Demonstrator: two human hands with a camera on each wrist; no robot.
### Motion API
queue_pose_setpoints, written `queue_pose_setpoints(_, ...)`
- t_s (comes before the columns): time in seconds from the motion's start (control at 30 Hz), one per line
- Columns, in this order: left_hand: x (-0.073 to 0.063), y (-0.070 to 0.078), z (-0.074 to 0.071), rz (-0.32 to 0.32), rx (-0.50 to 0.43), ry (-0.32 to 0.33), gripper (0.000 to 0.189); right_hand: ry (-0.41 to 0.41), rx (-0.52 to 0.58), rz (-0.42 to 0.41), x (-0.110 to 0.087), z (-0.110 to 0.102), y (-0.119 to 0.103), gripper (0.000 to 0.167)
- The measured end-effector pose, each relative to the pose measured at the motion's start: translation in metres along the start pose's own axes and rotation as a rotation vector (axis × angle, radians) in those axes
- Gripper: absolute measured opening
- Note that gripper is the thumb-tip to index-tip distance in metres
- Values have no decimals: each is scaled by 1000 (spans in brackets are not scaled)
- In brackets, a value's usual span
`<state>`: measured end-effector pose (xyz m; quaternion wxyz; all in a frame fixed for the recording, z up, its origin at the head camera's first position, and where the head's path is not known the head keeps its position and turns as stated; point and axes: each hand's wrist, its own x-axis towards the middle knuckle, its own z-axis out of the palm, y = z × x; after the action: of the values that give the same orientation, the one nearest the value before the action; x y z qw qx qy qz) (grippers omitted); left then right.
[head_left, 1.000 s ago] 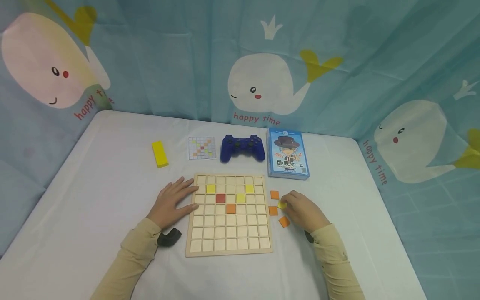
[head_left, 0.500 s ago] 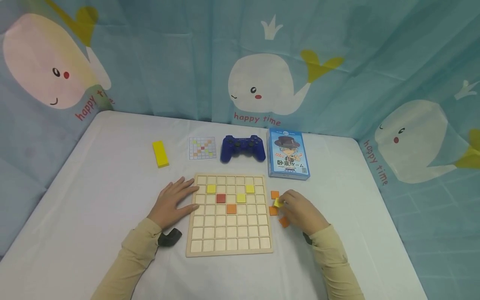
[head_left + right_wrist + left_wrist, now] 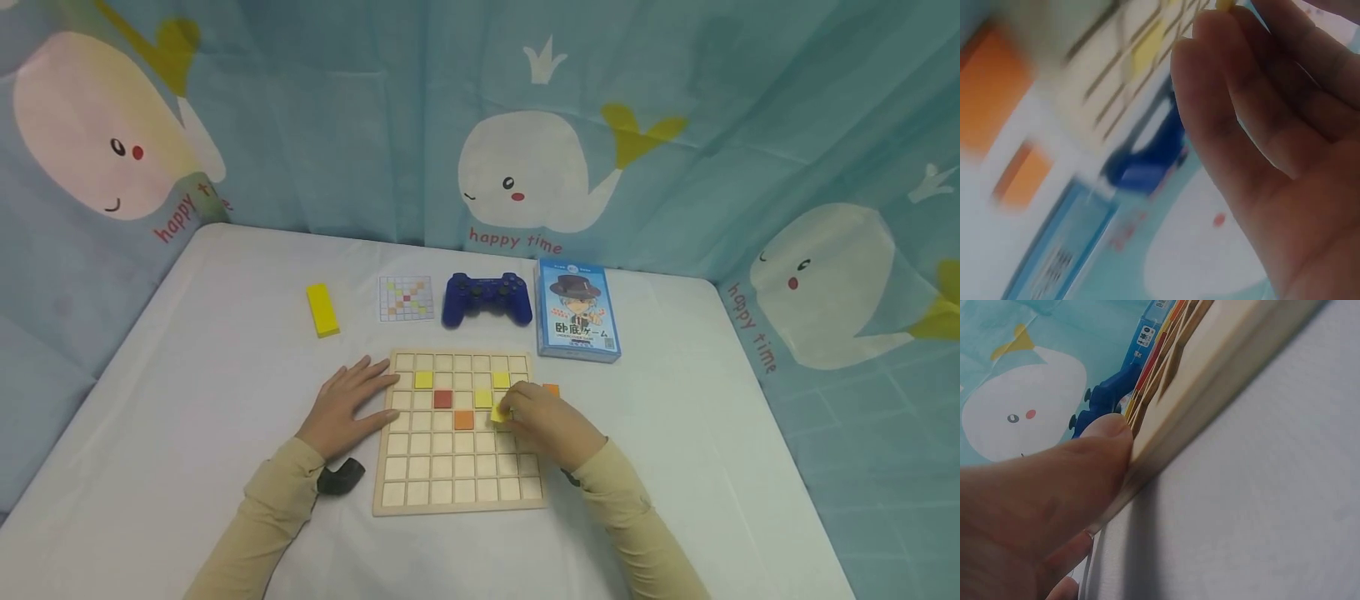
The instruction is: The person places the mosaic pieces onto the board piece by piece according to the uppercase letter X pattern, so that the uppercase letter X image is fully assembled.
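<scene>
A wooden grid board [image 3: 393, 475] lies on the white table, with yellow, red and orange square tiles set in some of its cells, among them a red tile [image 3: 443, 399] and an orange tile [image 3: 464, 420]. My right hand [image 3: 551, 423] is over the board's right part and pinches a yellow tile [image 3: 498, 414] between its fingertips. In the right wrist view only a sliver of that tile [image 3: 1225, 4] shows at the fingertips. My left hand [image 3: 347, 408] rests at the board's left edge, fingers spread; the left wrist view shows its thumb [image 3: 1107, 456] against the wooden rim.
Behind the board stand a yellow block [image 3: 322, 310], a small printed grid card [image 3: 406, 298], a blue game controller [image 3: 487, 298] and a blue card-game box [image 3: 578, 312]. A loose orange tile [image 3: 551, 391] shows past the right hand. A whale-print curtain [image 3: 337, 150] hangs behind the table.
My right hand has picked up the yellow tile from beside the board and carried it left over the grid. The left hand has stayed at the board's edge.
</scene>
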<state>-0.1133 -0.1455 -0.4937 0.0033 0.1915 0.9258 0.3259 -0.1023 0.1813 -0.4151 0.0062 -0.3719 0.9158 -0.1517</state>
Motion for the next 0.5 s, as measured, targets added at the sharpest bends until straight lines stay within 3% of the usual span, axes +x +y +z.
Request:
queue_pose_setpoints(0.27,0,0,0,0,9,6,56,-6,-35,-155,21,17,-24,16)
queue_pose_setpoints(0.5,0,0,0,3,10,6,55,-74,-61,-183,29,26,-34,15)
